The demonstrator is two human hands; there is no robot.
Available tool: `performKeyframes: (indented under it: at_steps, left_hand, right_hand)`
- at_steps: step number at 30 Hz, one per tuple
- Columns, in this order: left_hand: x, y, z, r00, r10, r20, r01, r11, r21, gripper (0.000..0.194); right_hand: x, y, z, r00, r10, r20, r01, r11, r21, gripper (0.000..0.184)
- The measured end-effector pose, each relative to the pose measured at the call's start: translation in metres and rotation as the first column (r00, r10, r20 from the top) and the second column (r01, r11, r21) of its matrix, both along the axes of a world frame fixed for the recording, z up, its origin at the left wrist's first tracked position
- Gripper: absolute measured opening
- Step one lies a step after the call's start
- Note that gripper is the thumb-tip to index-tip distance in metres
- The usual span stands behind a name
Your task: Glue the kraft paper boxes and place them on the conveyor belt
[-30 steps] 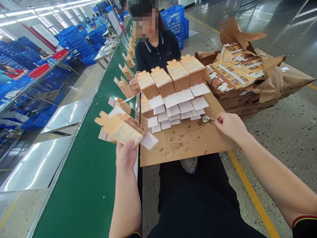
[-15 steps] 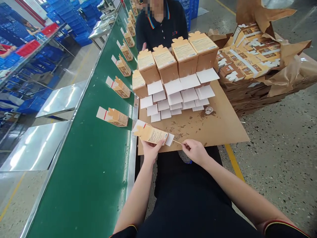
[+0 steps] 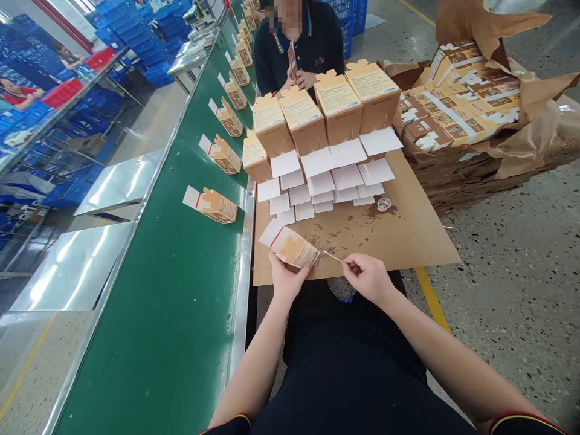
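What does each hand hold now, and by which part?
The left hand holds a carton by its near side; the right hand pinches a thin stick by the end farther from the carton.

The place was a factory floor, a packing area by its look. A long green conveyor belt [image 3: 181, 314] carried a line of small cartons [image 3: 220, 205], blue plastic crates [image 3: 124, 27] stood piled beyond metal-framed workbenches [image 3: 86, 84], and yellow lines [image 3: 434, 302] marked the speckled floor [image 3: 512, 284]. A co-worker [image 3: 317, 36] wore a dark polo shirt.
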State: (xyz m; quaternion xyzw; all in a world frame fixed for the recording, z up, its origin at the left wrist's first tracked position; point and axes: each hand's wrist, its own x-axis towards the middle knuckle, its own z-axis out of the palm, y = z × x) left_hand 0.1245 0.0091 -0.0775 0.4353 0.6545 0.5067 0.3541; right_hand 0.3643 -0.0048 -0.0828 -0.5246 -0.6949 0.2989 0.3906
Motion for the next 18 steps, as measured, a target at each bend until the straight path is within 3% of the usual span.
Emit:
performKeyframes:
  at_steps: [6, 12, 15, 18]
  left_hand:
    - [0.009, -0.010, -0.005, 0.977, -0.076, -0.201, 0.070, 0.997, -0.037, 0.072]
    - [0.008, -0.006, -0.003, 0.969, -0.075, -0.235, 0.076, 0.997, -0.006, 0.069]
    - [-0.024, -0.003, 0.001, 0.969, 0.000, -0.247, -0.001, 1.000, -0.004, 0.073]
    - [-0.086, -0.002, 0.009, 0.945, 0.230, -0.235, -0.232, 0.973, 0.020, 0.079]
  right_hand:
    - [0.028, -0.015, 0.011, 0.983, -0.166, -0.073, 0.159, 0.982, -0.102, 0.025]
    - [0.022, -0.021, 0.014, 0.980, -0.156, -0.125, 0.147, 0.986, -0.084, 0.026]
    - [0.023, -0.021, 0.016, 0.974, -0.163, -0.156, 0.157, 0.986, -0.055, 0.028]
    - [0.032, -0.021, 0.017, 0.967, -0.214, -0.141, 0.208, 0.977, -0.053, 0.031]
